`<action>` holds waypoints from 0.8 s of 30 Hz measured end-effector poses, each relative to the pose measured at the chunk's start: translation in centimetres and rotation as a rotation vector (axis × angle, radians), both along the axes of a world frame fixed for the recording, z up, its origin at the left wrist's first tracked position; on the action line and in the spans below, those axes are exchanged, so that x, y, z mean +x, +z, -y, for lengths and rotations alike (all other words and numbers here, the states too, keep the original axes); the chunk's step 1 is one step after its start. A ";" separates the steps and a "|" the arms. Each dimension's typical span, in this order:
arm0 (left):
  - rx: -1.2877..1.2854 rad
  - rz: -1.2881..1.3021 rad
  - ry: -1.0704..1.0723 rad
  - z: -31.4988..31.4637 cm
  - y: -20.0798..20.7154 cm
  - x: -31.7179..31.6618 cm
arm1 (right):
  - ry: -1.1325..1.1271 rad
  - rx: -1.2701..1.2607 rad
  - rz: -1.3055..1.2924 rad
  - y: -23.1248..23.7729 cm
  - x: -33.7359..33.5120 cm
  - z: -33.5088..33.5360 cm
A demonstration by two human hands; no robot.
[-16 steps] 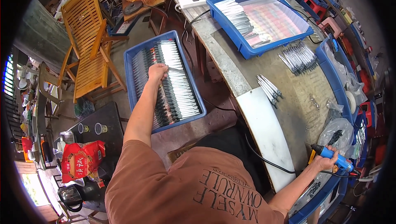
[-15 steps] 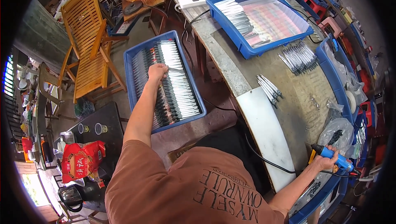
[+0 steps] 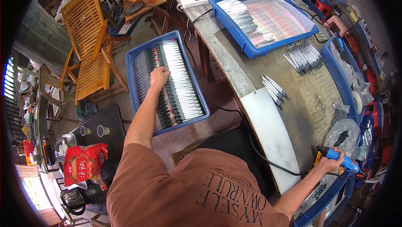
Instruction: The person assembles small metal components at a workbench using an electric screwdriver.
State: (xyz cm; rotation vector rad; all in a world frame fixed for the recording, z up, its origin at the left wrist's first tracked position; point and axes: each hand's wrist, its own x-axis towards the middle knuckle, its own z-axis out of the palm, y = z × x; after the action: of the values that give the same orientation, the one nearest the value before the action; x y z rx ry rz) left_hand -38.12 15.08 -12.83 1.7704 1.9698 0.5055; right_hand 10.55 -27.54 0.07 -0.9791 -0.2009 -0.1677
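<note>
My left hand [image 3: 160, 77] is closed over the blue tray [image 3: 130, 73] on my left, just above its rows. Whatever is between the fingertips, if anything, is hidden. Packed rows of slim silver rods [image 3: 181, 74] with dark ends fill the tray, beside darker rows. At the far right, my right hand [image 3: 333, 162] is wrapped round a blue electric screwdriver [image 3: 351, 166] with a black nose pointing left and a black cord. A few loose silver rods [image 3: 273, 88] lie on the bench, and a bigger pile [image 3: 305, 58] lies beyond them.
The bench [image 3: 303, 114] has a white board [image 3: 272, 137] along its near edge. A second blue tray [image 3: 255, 50] at the back holds more rods. Clear plastic bags [image 3: 345, 130] and blue trays line its right side. A power strip [image 3: 201, 1] trails cords. A wooden folding chair [image 3: 90, 59] stands left.
The silver rod that stuck out rightward from my left fingers no longer shows there; that hand has shifted slightly down. My right hand keeps the electric screwdriver in nearly the same place.
</note>
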 end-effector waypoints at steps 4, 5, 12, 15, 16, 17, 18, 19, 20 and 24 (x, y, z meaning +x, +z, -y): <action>0.024 0.037 -0.046 0.1 -0.1 -0.2 | -0.015 0.005 -0.003 0.0 0.2 0.3; 0.016 0.056 -0.024 0.2 0.2 -0.2 | -0.023 0.005 -0.014 -0.1 0.4 0.4; 0.650 0.102 -0.344 2.3 3.3 4.4 | -0.021 0.021 -0.013 -0.1 0.6 0.7; 0.527 0.333 -0.512 6.2 8.6 9.2 | 0.002 0.044 0.007 -0.3 0.4 0.3; 0.511 0.407 -0.611 7.0 9.5 10.7 | -0.007 0.055 -0.016 -0.1 0.0 -0.2; 0.494 0.483 -0.714 7.7 10.3 12.2 | -0.019 0.067 -0.037 0.3 -0.5 -0.6; 0.415 0.518 -0.805 8.4 11.1 13.8 | -0.033 0.048 -0.016 0.6 -1.0 -0.9; 0.393 0.494 -0.891 9.2 12.0 15.5 | -0.025 0.073 -0.008 0.5 -1.1 -0.9; 0.417 0.490 -0.984 9.7 12.6 17.2 | -0.040 0.065 -0.017 0.7 -1.2 -0.9; 0.477 0.386 -1.283 10.5 13.1 24.1 | -0.068 0.052 -0.049 1.9 -2.3 -1.6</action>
State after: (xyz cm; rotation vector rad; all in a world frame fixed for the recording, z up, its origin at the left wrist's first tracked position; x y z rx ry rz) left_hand -14.04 4.60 0.31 2.4921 0.2267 0.7527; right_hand 8.23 -25.93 1.95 -0.9382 -0.1181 -0.2103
